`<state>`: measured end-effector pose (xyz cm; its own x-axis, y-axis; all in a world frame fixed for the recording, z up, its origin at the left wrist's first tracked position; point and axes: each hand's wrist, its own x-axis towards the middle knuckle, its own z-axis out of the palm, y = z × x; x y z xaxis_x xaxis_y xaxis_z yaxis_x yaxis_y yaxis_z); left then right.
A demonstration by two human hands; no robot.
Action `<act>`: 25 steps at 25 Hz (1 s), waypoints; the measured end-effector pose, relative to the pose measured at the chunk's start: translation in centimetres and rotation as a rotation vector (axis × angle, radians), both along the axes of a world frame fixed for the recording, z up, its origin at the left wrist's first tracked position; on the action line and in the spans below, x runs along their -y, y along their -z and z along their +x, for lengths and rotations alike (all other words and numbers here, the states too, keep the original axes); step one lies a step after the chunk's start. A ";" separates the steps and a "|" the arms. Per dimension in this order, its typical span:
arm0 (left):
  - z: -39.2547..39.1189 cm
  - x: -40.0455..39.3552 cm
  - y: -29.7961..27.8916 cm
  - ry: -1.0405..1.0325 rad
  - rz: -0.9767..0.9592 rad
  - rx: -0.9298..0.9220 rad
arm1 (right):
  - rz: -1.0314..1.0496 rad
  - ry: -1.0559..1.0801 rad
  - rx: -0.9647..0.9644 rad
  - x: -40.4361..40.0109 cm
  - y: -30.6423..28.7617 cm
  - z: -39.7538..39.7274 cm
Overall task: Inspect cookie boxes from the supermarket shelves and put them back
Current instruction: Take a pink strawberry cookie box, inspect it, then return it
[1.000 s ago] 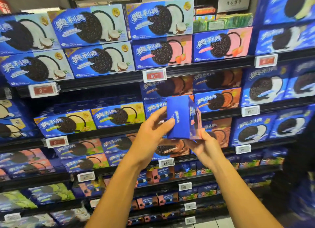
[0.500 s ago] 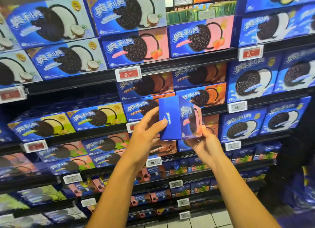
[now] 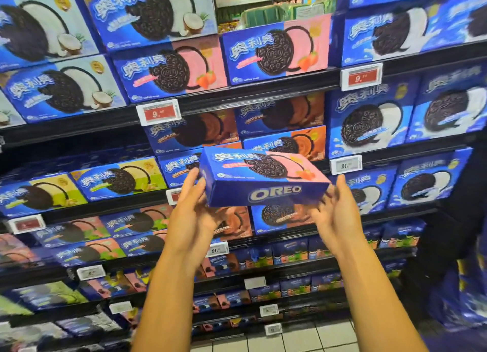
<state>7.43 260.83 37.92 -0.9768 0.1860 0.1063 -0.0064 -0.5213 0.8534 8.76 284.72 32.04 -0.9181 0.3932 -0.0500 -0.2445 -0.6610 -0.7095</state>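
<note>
A blue and pink rectangular cardboard cookie box (image 3: 259, 176) is held in mid-air in front of the supermarket shelves (image 3: 237, 93), lying flat and slightly tilted, its printed cookie face turned up and its blue "OREO" side panel facing the camera. The left hand (image 3: 191, 209) holds the box's left end, fingers extended along that end. The right hand (image 3: 333, 209) supports the right end from below, fingers curled under the corner. Directly behind stand rows of blue cookie boxes with brown panels (image 3: 284, 144). A red price tag (image 3: 159, 112) is clipped to the shelf edge above.
</note>
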 end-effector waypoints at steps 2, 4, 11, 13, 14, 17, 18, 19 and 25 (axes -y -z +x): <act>0.0 -0.6 0.6 -0.043 0.043 0.012 | 0.112 -0.005 -0.037 -1.0 -0.8 0.8; 0.0 -1.1 1.2 -0.069 0.039 0.004 | 0.264 -0.010 -0.085 -1.6 -1.5 1.3; 0.3 -1.3 3.0 -0.151 0.036 0.133 | 0.514 0.055 -0.023 -1.8 -0.9 2.5; 0.2 -1.2 3.4 -0.158 0.029 0.134 | 0.518 0.036 -0.008 -1.7 -0.5 2.9; 0.2 -1.2 3.5 -0.160 0.027 0.125 | 0.518 0.026 -0.009 -1.7 -0.3 3.0; 0.0 -1.4 3.8 -0.156 -0.007 0.066 | 0.466 0.015 -0.030 -1.8 0.2 3.3; -0.1 -1.3 4.0 -0.152 -0.033 0.041 | 0.439 0.021 -0.037 -2.0 0.3 3.4; -0.2 -1.2 4.1 -0.149 -0.055 0.020 | 0.418 0.021 -0.045 -2.2 0.3 3.4; -1.2 -1.3 5.9 -0.143 -0.237 -0.068 | 0.321 -0.054 -0.191 -2.2 0.1 3.9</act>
